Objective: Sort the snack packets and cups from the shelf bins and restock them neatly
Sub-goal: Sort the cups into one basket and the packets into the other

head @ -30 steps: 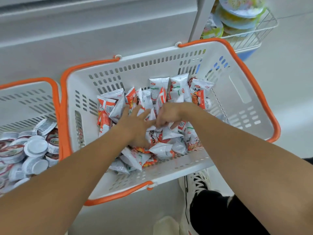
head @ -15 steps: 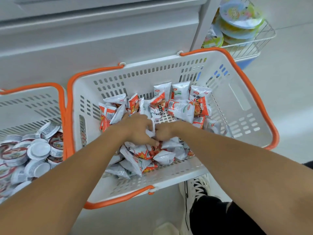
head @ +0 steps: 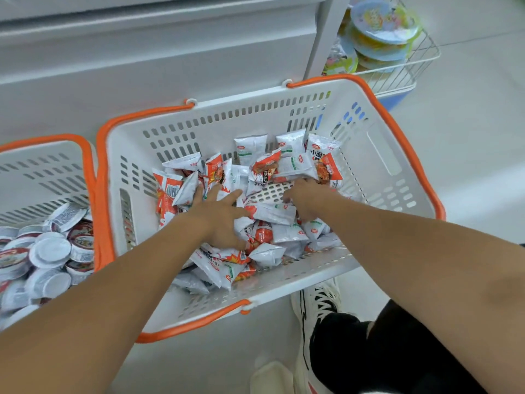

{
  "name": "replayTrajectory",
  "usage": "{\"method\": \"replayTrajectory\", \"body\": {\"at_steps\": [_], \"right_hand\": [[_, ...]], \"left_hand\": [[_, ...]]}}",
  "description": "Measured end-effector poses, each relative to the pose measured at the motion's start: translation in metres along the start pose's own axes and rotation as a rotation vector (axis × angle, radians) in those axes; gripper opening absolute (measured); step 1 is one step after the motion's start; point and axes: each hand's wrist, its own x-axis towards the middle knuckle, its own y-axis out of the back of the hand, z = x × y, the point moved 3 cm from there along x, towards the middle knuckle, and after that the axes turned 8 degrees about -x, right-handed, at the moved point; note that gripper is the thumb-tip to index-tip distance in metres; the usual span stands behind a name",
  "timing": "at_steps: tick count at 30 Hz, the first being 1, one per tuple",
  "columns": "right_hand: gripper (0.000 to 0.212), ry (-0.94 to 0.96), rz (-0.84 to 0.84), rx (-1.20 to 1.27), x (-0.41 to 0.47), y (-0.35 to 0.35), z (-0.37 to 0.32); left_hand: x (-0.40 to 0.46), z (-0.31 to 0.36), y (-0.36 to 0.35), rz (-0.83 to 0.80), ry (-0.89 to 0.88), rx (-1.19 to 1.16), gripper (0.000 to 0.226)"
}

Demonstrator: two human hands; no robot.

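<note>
Left hand point(head: 220, 216) spread flat on white-and-orange foil snack packets point(head: 267, 237) in white orange-rimmed plastic basket point(head: 377, 155); right hand point(head: 305, 199) curled, grip unclear

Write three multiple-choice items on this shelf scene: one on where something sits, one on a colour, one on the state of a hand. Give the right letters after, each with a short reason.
1. Where do the small foil-lidded cups lie?
A. In the basket to the left of the snack packets' basket
B. In the wire rack
C. On the floor by the shoe

2. What colour is the rim of the big basket that holds the snack packets?
A. Blue
B. Orange
C. Green

3. How is the left hand?
A. Curled into an empty fist
B. Fingers spread, resting on the packets
C. Gripping the basket rim

Answers:
1 A: the cups fill the neighbouring basket at the left edge of the view.
2 B: an orange band runs round the white basket's top.
3 B: its fingers are straight and fanned out over the pile; the right hand is down among the packets too.
</note>
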Motion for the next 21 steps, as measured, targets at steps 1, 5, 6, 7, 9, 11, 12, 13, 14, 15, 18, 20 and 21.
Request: {"method": "replayTrajectory", "body": {"at_steps": [1,5,6,7,9,11,12,13,14,15,18,20,21], "right_hand": [[0.053,-0.027,0.053,0.067,-0.001,0.003,0.003],[0.03,-0.033,0.043,0.549,-0.014,0.054,0.021],[0.028,0.013,0.003,0.778,-0.022,0.072,0.021],[0.025,0.084,-0.049,1.008,-0.032,0.089,0.017],[0.013,0.242,-0.102,1.36,-0.049,0.119,0.001],[0.011,0.355,-0.074,1.53,-0.06,0.14,-0.02],[0.016,0.382,-0.056,1.571,-0.064,0.148,-0.032],[0.021,0.401,-0.04,1.585,-0.066,0.154,-0.043],[0.025,0.416,-0.018,1.568,-0.066,0.159,-0.055],[0.026,0.419,0.01,1.518,-0.065,0.163,-0.067],[0.028,0.411,0.1,1.312,-0.059,0.175,-0.109],[0.03,0.426,0.138,1.266,-0.058,0.18,-0.137],[0.029,0.439,0.157,1.263,-0.058,0.181,-0.149]], "left_hand": [[0.0,-0.002,0.002,0.023,-0.019,-0.05,0.082],[-0.011,-0.002,0.037,0.361,-0.148,-0.514,0.086],[-0.016,-0.002,0.048,0.451,-0.169,-0.623,0.089],[-0.021,0.0,0.059,0.513,-0.191,-0.727,0.089],[-0.031,-0.001,0.075,0.593,-0.246,-0.972,0.073],[-0.046,-0.012,0.086,0.708,-0.266,-1.169,0.062],[-0.055,-0.023,0.09,0.763,-0.254,-1.208,0.061],[-0.066,-0.034,0.091,0.809,-0.232,-1.209,0.061],[-0.079,-0.046,0.091,0.846,-0.204,-1.181,0.058],[-0.092,-0.059,0.088,0.885,-0.174,-1.145,0.056],[-0.136,-0.104,0.071,1.016,0.011,-1.073,0.05],[-0.163,-0.134,0.051,1.123,0.109,-1.134,0.046],[-0.175,-0.146,0.041,1.195,0.145,-1.173,0.045]]}}
